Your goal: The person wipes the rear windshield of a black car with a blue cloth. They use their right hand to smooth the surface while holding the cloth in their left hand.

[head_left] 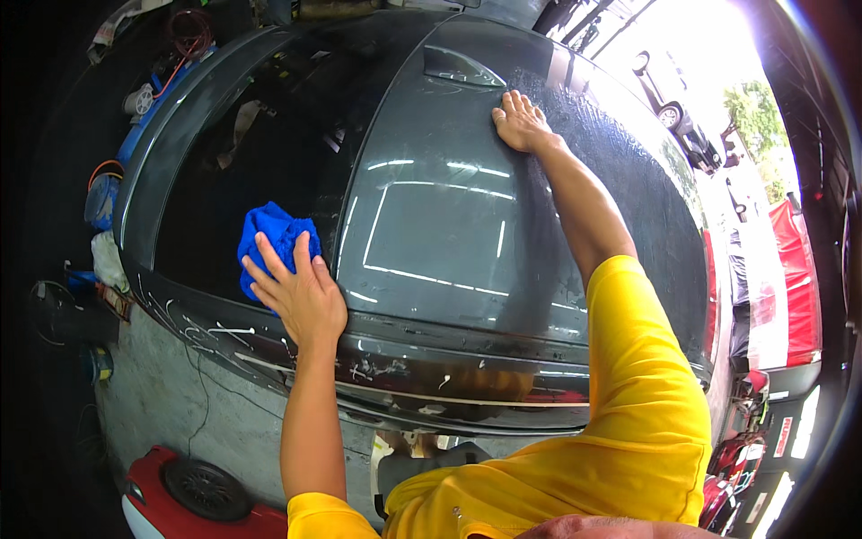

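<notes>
A bunched blue microfiber cloth (pixel 274 238) lies on the dark rear window (pixel 296 135) of a dark grey car. My left hand (pixel 305 292) presses on the cloth, its fingers spread over the near side and gripping it. Farther off and to the right, my right hand (pixel 523 121) rests flat on the car roof (pixel 431 216), fingers stretched out and nothing in them. Just beyond its fingertips stands the fin-shaped antenna (pixel 462 67). Ceiling lights reflect in the roof.
White streaks (pixel 211 331) mark the car's near left edge. Water beads (pixel 584 108) cover the roof's far right. A red car (pixel 180 494) with a black wheel stands at lower left. Hoses and blue containers (pixel 103 199) line the left side. Red and white sheeting (pixel 790 278) hangs at right.
</notes>
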`<state>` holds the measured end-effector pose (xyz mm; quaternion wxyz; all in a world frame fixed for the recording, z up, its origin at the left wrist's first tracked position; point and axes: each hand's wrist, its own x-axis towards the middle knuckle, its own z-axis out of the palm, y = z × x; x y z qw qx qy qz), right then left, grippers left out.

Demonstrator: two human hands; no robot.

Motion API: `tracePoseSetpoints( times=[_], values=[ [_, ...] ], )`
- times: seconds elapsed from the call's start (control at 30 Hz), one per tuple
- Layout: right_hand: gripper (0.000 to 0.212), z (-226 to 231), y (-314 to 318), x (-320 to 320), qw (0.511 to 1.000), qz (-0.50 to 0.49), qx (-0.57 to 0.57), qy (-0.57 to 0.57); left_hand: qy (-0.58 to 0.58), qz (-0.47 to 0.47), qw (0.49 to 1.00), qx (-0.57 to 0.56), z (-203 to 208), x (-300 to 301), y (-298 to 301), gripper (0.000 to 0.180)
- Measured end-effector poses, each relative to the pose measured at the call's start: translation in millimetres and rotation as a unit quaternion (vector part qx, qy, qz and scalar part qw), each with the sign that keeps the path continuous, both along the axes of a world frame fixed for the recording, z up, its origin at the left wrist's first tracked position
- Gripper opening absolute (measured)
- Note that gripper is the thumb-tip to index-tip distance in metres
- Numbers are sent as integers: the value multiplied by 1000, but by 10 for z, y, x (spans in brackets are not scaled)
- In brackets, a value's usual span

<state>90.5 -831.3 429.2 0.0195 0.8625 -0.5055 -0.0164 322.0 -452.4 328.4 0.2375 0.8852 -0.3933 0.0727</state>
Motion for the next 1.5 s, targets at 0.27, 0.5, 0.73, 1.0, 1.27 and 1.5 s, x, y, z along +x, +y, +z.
tracePoseSetpoints(
  times=[0.27, 0.5, 0.73, 1.0, 1.27, 1.5],
  values=[
    [71, -93, 2958, -280, 970, 212, 72, 99, 13, 29, 999, 31, -43, 114, 200, 43],
    [68, -44, 681, 492, 996, 62, 24, 53, 26, 7, 1000, 13, 28, 63, 140, 43],
    [61, -345, 1366, 571, 992, 121, -27, 10, 26, 11, 1000, 10, -36, 159, 192, 45],
    [67, -219, 1896, 540, 984, 171, 39, 35, 34, 10, 999, 21, -11, 156, 231, 45],
    [60, -482, 690, 949, 992, 113, -56, -8, 38, -5, 999, -5, 31, 102, 131, 43],
    [70, -220, 2945, 499, 961, 240, 65, 123, 43, 18, 999, 7, -18, 177, 229, 43]
  ],
)
